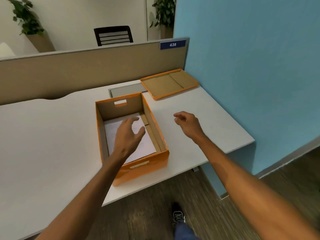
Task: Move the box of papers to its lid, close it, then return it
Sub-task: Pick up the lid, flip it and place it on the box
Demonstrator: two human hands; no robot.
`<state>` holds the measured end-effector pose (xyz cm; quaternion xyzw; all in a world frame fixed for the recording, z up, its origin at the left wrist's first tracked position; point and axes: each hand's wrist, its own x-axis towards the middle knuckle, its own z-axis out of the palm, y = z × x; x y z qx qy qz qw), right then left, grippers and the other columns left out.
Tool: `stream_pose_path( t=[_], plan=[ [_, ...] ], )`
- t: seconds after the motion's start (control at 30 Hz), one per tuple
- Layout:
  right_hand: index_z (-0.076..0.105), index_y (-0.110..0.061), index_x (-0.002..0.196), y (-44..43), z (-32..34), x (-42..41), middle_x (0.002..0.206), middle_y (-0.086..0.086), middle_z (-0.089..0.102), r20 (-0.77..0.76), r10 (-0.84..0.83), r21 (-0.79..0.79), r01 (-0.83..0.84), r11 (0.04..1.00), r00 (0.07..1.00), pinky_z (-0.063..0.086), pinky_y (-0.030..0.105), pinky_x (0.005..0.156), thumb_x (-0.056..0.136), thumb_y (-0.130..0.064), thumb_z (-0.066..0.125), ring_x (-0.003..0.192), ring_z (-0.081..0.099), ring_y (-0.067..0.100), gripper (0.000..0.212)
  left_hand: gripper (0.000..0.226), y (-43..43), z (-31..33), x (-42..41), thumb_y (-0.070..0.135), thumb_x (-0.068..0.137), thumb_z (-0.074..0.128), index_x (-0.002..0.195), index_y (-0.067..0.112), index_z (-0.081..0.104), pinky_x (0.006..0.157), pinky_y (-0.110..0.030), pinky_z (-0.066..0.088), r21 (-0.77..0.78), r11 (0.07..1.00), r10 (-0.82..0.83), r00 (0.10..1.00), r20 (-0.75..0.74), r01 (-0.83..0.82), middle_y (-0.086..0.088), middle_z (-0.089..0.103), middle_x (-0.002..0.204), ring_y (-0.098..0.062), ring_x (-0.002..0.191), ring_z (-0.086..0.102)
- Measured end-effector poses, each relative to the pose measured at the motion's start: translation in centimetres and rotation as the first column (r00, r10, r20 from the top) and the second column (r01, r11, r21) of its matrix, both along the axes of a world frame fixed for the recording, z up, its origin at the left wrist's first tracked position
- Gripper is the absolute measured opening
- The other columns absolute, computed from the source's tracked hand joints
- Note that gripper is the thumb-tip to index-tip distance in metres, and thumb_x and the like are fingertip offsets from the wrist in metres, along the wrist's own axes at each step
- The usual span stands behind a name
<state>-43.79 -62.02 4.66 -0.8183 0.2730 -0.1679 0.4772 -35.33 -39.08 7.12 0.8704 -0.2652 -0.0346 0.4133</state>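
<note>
An open orange cardboard box (155, 163) stands near the front edge of the white desk (52, 135), with a stack of white papers (147, 146) lying flat inside. Its orange lid (168, 84) lies upside down at the desk's far right corner, brown inside facing up. My left hand (128, 135) hovers over the box's opening above the papers, fingers spread, holding nothing. To the right of the box, above bare desk, my right hand (187, 123) hangs with fingers loosely curled and nothing in it.
A beige partition (86, 70) with a blue "438" sign (172, 44) backs the desk. A blue wall (251, 66) closes the right side. A grey cable flap (126, 89) lies behind the box. My shoe (178, 213) is on the wood floor by the desk's front edge.
</note>
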Motion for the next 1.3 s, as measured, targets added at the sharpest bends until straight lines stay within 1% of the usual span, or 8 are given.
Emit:
stream_pose_path(
  t=[0.13,0.33,0.57,0.73,0.93,1.1,1.2,1.3],
  plan=[
    [0.067,-0.012,0.121,-3.4,0.4,1.2,0.114,0.006,0.069,0.009,-0.006,-0.022,0.007,1.0,1.0,0.05,0.021,0.085,0.095,-0.018,0.059,0.104,0.064,0.017,0.028,0.047,-4.3,0.7,1.3,0.031,0.091,0.065,0.133,0.01,0.056,0.103,-0.047,0.045,-0.023,0.998,-0.05,0.999,-0.004,0.05,-0.011,0.057,0.137,-0.026,0.124,0.053],
    [0.07,-0.014,0.115,-10.8,-0.1,4.8,0.108,0.005,0.071,0.019,-0.034,-0.016,0.034,0.999,0.999,0.048,0.018,0.079,0.093,-0.017,0.061,0.099,0.065,0.016,0.024,0.048,-11.9,0.5,5.1,0.031,0.09,0.065,0.133,0.01,0.056,0.087,-0.036,0.054,-0.099,0.995,-0.036,0.987,-0.155,0.02,-0.008,0.06,0.134,-0.019,0.113,0.059],
    [0.069,-0.011,0.116,-21.0,-2.0,10.9,0.111,0.004,0.071,-0.002,0.035,-0.055,-0.035,0.998,0.999,0.041,0.004,0.074,0.093,-0.012,0.062,0.099,0.062,0.012,0.024,0.055,-22.2,-1.0,10.4,0.031,0.09,0.066,0.138,0.011,0.049,0.094,-0.04,0.051,-0.093,0.991,0.066,0.965,-0.254,-0.092,-0.008,0.056,0.14,-0.023,0.119,0.058],
    [0.068,-0.011,0.116,-27.4,-3.9,15.0,0.114,0.002,0.069,-0.058,0.078,-0.044,-0.08,0.996,0.995,0.039,0.003,0.072,0.092,-0.013,0.064,0.101,0.062,0.013,0.024,0.057,-27.7,-3.0,14.1,0.03,0.089,0.067,0.14,0.013,0.047,0.092,-0.038,0.049,-0.049,0.978,0.173,0.924,-0.341,-0.201,-0.011,0.056,0.139,-0.026,0.118,0.057],
    [0.065,-0.014,0.12,-33.8,-6.9,19.1,0.124,0.004,0.065,-0.109,0.021,-0.029,-0.024,0.999,0.994,0.045,0.025,0.088,0.091,-0.016,0.066,0.116,0.059,0.019,0.029,0.064,-31.9,-6.5,18.7,0.031,0.088,0.068,0.143,0.012,0.042,0.092,-0.039,0.048,0.012,0.959,0.262,0.865,-0.428,-0.284,-0.013,0.052,0.142,-0.03,0.121,0.056],
    [0.052,-0.01,0.138,-38.0,-9.1,22.4,0.141,0.013,0.054,-0.17,-0.089,-0.037,0.083,0.996,0.981,0.045,0.039,0.103,0.092,-0.02,0.066,0.129,0.051,0.027,0.049,0.057,-34.1,-9.3,21.8,0.031,0.085,0.069,0.135,0.016,0.046,0.084,-0.035,0.046,0.028,0.937,0.316,0.814,-0.487,-0.347,-0.009,0.055,0.136,-0.029,0.113,0.058],
    [0.039,-0.008,0.147,-40.2,-10.0,24.4,0.152,0.015,0.042,-0.222,-0.129,-0.066,0.117,0.991,0.967,0.039,0.04,0.108,0.091,-0.024,0.068,0.136,0.044,0.031,0.065,0.05,-35.2,-10.8,23.8,0.028,0.084,0.068,0.128,0.017,0.048,0.069,-0.027,0.043,0.031,0.926,0.344,0.807,-0.479,-0.376,-0.011,0.056,0.132,-0.022,0.099,0.055],
    [0.029,-0.01,0.152,-42.2,-10.9,26.3,0.155,0.013,0.036,-0.249,-0.146,-0.042,0.14,0.989,0.957,0.038,0.039,0.107,0.088,-0.028,0.072,0.139,0.04,0.032,0.08,0.065,-36.4,-11.9,25.8,0.026,0.088,0.067,0.143,0.007,0.039,0.078,-0.029,0.041,0.067,0.89,0.415,0.741,-0.527,-0.451,-0.014,0.05,0.141,-0.023,0.106,0.05]
  ],
)
